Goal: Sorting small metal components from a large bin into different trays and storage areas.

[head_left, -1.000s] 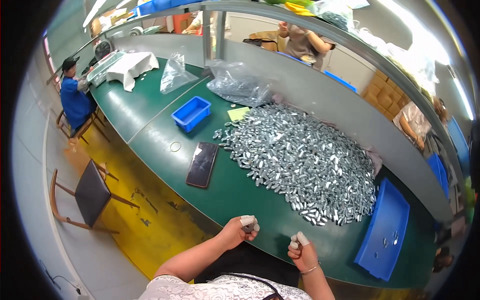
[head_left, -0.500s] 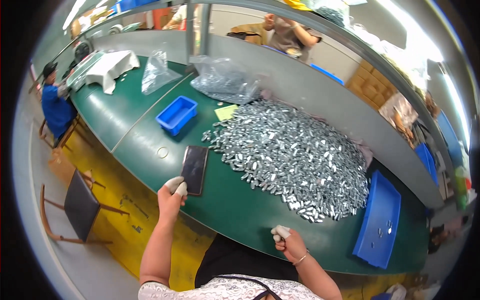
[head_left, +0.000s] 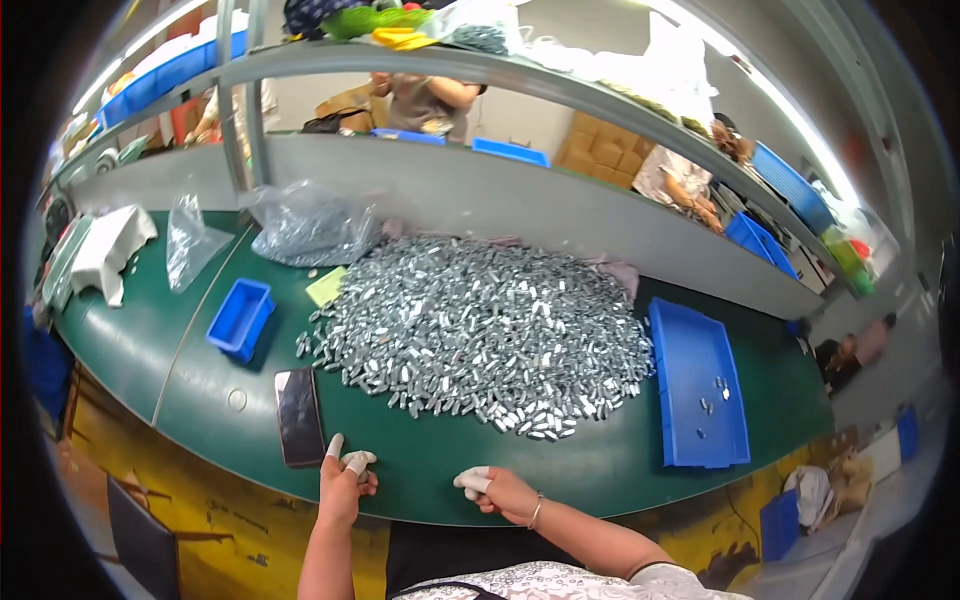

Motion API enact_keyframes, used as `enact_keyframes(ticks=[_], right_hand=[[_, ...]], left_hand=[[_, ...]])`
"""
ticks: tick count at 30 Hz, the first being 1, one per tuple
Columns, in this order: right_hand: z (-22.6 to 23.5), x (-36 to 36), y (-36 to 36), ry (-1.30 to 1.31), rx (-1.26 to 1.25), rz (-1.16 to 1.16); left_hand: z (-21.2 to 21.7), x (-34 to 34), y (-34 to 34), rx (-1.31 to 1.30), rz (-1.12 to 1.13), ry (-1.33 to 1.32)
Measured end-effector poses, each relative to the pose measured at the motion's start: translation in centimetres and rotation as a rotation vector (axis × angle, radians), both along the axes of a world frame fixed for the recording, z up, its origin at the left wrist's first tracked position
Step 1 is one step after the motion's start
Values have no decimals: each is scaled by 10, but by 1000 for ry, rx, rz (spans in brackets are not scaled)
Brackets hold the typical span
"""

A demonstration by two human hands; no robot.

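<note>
A wide heap of small shiny silver metal pieces (head_left: 480,330) covers the middle of the green table (head_left: 420,470). My left hand (head_left: 348,482), with white finger covers, is at the front edge beside the lower right corner of a dark phone (head_left: 299,415). Its index finger and thumb are apart, and I see nothing between them. Facing it from the right, my right hand (head_left: 502,492) also has white finger covers. Its fingers are curled and pressed together; whether they hold something small is hidden. Both hands are on the near side of the heap.
A blue tray (head_left: 700,400) with several small pieces lies right of the heap. Left stand a small blue bin (head_left: 240,318), a yellow-green paper (head_left: 326,287) and a clear plastic bag (head_left: 315,230). A grey partition (head_left: 450,200) runs behind; people are beyond it.
The view has swung to the right, so the table appears shifted left. My left hand has moved from the phone's lower left corner to its right side, nearer my right hand.
</note>
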State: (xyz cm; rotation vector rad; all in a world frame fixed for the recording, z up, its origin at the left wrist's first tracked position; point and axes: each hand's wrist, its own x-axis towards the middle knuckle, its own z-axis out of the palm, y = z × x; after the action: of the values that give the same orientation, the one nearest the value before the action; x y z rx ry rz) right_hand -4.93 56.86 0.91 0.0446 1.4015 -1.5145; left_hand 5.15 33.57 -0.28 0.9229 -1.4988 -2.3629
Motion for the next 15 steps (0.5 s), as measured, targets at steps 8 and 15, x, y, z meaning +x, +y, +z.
enact_keyframes(ticks=[8,15], right_hand=[[-11,2,11,10,2,-31],[-1,-5,17,-58,-119,-27]], left_hand=[[-3,-19,2,22,172,64],[-13,-19,3,-38,188,47]])
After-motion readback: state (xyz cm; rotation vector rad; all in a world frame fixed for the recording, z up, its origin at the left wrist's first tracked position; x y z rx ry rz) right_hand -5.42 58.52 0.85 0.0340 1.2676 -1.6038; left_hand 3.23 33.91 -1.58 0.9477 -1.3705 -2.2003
